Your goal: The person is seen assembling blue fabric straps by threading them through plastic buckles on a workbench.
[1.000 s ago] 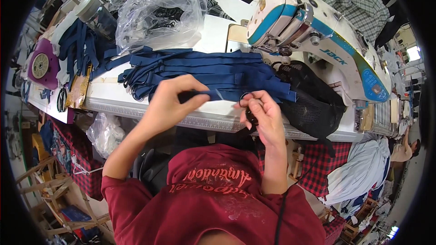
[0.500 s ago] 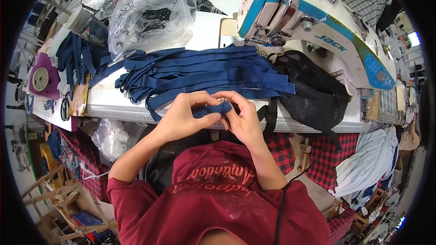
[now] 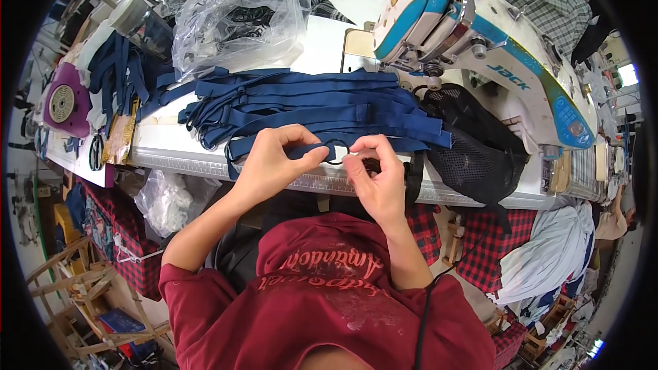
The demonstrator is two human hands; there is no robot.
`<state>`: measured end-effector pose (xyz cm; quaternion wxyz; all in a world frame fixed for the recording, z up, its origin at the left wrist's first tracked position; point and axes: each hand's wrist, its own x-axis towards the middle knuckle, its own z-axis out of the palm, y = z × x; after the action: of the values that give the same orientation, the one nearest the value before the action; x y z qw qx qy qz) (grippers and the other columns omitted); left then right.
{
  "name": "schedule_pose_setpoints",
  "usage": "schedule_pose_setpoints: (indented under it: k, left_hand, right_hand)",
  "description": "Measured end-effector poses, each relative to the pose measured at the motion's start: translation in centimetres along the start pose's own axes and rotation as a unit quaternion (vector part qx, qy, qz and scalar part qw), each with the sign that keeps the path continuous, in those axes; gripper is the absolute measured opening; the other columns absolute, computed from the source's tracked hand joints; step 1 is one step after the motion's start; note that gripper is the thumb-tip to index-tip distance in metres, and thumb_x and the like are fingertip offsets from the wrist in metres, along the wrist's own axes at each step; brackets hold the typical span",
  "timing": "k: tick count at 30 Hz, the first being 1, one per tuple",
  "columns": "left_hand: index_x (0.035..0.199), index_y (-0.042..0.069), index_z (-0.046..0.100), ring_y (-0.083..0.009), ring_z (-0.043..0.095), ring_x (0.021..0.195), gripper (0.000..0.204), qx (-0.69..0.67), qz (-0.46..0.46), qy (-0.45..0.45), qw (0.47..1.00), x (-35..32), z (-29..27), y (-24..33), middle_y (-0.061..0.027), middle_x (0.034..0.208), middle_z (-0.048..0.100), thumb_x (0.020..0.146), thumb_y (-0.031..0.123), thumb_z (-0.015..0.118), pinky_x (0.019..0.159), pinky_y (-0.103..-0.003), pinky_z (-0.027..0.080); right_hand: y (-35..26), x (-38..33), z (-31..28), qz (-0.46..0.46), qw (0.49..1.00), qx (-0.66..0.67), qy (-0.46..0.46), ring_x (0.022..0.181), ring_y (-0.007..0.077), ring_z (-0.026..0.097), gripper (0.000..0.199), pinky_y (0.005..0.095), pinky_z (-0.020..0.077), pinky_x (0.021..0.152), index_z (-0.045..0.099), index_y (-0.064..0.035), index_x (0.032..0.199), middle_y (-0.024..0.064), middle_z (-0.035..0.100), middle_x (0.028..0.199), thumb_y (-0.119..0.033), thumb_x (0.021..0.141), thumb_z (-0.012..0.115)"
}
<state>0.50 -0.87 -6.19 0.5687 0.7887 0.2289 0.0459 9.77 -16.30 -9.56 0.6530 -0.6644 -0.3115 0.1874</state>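
Between finger and thumb, my left hand [image 3: 274, 168] pinches a navy blue webbing strap [image 3: 317, 149]. At the strap's end is a small dark ring-like buckle [image 3: 337, 162], with white showing through its opening. My right hand [image 3: 378, 181] is closed at the buckle's right side, thumb and forefinger gripping its edge. Both hands are over the front edge of the sewing table. Just beyond them lies a pile of navy straps [image 3: 295, 106], several with dark buckles at their left ends.
A white and teal sewing machine [image 3: 480, 48] stands at the right, with a black mesh bag [image 3: 473, 154] below it. Behind the straps lies a clear plastic bag [image 3: 240, 24] of dark pieces. A purple fan-like box [image 3: 66, 104] sits far left. A metal ruler [image 3: 178, 163] lines the table edge.
My hands have drawn slightly apart; my right fingers have shifted to the buckle's right side. The buckle and its opening now show between the hands. The view has shifted a little.
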Motion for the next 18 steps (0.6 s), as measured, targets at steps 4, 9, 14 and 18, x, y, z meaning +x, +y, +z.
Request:
schedule_pose_setpoints:
  k: [4,9,14,18]
  left_hand:
    - [0.078,-0.005,0.063,-0.0111,0.050,0.059,0.023,0.062,0.051,0.022,0.997,-0.1,0.4,0.1,-0.0080,0.067,0.061,0.073,0.017,0.068,0.056,-0.026,0.040]
    - [0.080,-0.004,0.064,-0.0151,0.052,0.059,0.022,0.086,0.073,0.022,0.993,-0.2,0.4,0.2,-0.0094,0.069,0.060,0.073,0.017,0.067,0.057,-0.027,0.041]
    - [0.082,-0.004,0.063,-0.0190,0.058,0.067,0.019,0.086,0.092,-0.031,0.992,-0.3,0.3,0.6,-0.0112,0.076,0.062,0.076,0.014,0.064,0.062,-0.029,0.044]
    - [0.087,-0.004,0.061,-0.0175,0.058,0.068,0.017,0.073,0.085,-0.054,0.992,-0.1,-0.2,0.1,-0.0113,0.076,0.062,0.077,0.010,0.060,0.064,-0.029,0.045]
  right_hand:
    - [-0.1,-0.2,0.8,-0.017,0.999,-0.028,0.043,0.052,0.0077,0.050,0.022,0.0226,0.0379,0.048,0.053,-0.0026,0.090,0.0039,0.055,0.059,-0.013,0.080,0.069]
    - [0.0,-0.4,0.4,-0.040,0.995,-0.088,0.008,0.051,0.0072,0.050,0.017,0.0228,0.0381,0.047,0.056,-0.0030,0.091,0.0030,0.054,0.056,-0.011,0.081,0.067]
    - [0.2,-0.6,0.1,0.064,0.997,0.021,-0.042,0.054,0.0054,0.052,0.012,0.0201,0.0393,0.048,0.057,-0.0009,0.089,0.0025,0.056,0.062,-0.011,0.085,0.062]
    - [-1.1,-0.5,-0.6,0.133,0.978,0.157,-0.027,0.047,0.0027,0.045,0.008,0.0166,0.0342,0.042,0.053,-0.0020,0.084,-0.0001,0.053,0.059,-0.008,0.088,0.056]
